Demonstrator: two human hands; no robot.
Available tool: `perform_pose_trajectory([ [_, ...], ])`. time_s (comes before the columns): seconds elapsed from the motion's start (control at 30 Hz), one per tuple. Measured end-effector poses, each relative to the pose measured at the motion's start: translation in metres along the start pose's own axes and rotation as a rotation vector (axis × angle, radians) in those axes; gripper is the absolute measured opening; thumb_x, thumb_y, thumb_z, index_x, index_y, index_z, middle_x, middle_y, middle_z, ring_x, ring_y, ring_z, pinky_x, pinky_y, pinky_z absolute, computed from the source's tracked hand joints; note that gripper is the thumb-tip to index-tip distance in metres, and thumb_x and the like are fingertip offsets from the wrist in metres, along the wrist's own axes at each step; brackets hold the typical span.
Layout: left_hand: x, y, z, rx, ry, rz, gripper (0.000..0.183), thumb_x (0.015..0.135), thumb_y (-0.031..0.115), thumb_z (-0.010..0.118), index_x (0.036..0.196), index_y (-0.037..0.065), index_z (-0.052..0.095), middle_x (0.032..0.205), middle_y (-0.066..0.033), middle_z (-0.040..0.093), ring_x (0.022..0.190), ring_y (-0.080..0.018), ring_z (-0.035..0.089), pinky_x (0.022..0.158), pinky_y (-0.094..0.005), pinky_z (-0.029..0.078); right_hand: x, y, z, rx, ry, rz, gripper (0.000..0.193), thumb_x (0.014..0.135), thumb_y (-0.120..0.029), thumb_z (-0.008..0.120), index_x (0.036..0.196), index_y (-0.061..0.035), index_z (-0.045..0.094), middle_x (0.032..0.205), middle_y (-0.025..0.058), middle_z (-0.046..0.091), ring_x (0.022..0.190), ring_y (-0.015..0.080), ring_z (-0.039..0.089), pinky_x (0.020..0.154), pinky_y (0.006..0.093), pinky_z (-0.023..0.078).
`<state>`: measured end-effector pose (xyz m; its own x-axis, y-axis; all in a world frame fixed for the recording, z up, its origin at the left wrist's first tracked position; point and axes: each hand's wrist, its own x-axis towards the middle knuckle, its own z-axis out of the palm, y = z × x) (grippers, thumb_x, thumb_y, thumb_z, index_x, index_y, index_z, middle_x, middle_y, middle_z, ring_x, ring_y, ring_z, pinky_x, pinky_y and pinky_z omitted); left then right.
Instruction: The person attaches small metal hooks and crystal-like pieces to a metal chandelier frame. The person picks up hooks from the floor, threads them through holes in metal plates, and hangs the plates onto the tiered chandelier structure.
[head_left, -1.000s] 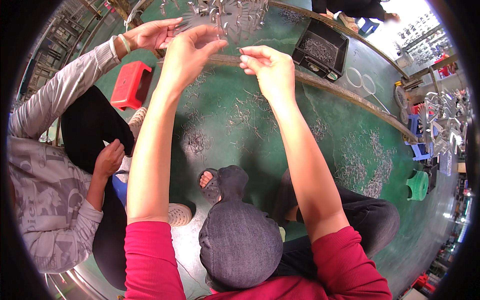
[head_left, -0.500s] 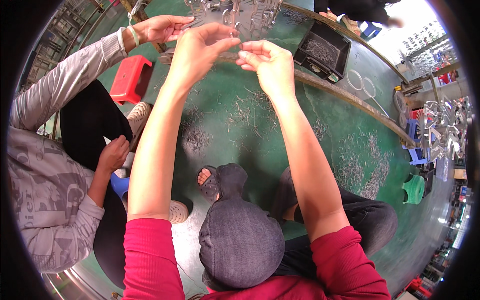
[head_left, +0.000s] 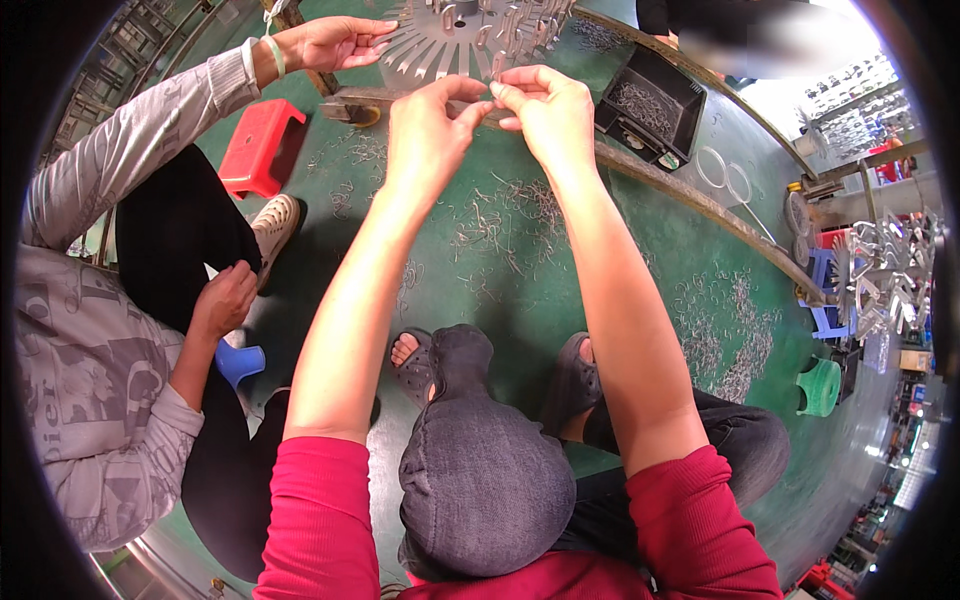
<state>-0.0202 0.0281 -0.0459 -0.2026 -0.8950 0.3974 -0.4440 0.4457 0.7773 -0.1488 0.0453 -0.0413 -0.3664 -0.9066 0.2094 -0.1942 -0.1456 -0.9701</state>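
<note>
My left hand point(head_left: 425, 140) and my right hand point(head_left: 556, 115) meet at the near rim of a round grey metal rack point(head_left: 428, 48) with radial slots. Thumb and forefinger are pinched together on each hand, the fingertips almost touching. What they hold, if anything, is too small to make out. Bent silvery metal pieces point(head_left: 535, 28) stand on the rack's right part, just beyond my right hand, while slots on its left show bare. A co-worker's hand point(head_left: 342, 42) in a grey sleeve reaches in from the left, its fingertips at the rack's left rim.
A wooden rail point(head_left: 690, 203) runs below the rack toward the right. Behind it stands a black crate point(head_left: 650, 105) of metal bits. Loose wire pieces point(head_left: 505, 225) litter the green floor. A red stool point(head_left: 262, 148) is at left, a green stool point(head_left: 820, 388) at right.
My left hand has come down and to the right, uncovering rack slots. My right hand has shifted slightly up and right. The co-worker's raised hand remains by the rack.
</note>
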Motion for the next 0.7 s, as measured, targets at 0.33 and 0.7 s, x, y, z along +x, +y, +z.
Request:
perform_pose_trajectory([
  [0.33,-0.004,-0.002,0.022,-0.010,0.185,-0.016,0.014,0.075,0.020,0.069,0.084,0.008,0.068,0.063,-0.0075,0.062,0.052,-0.0156,0.056,0.053,-0.0302,0.045,0.008,-0.010,-0.005,-0.138,-0.044,0.040,0.018,0.072,-0.008,0.070,0.087,0.0006,0.068,0.077,0.0099,0.068,0.065,0.0132,0.065,0.056,0.0257,0.054],
  [0.7,-0.001,-0.014,0.028,0.072,0.326,0.135,0.013,0.074,0.018,0.069,0.080,0.008,0.065,0.061,-0.0041,0.057,0.049,-0.0112,0.049,0.050,-0.0265,0.041,0.033,-0.059,-0.009,-0.983,-0.221,-0.212,0.030,0.074,-0.035,0.068,0.084,-0.0068,0.070,0.070,0.0091,0.066,0.067,0.0183,0.064,0.068,0.0329,0.050],
])
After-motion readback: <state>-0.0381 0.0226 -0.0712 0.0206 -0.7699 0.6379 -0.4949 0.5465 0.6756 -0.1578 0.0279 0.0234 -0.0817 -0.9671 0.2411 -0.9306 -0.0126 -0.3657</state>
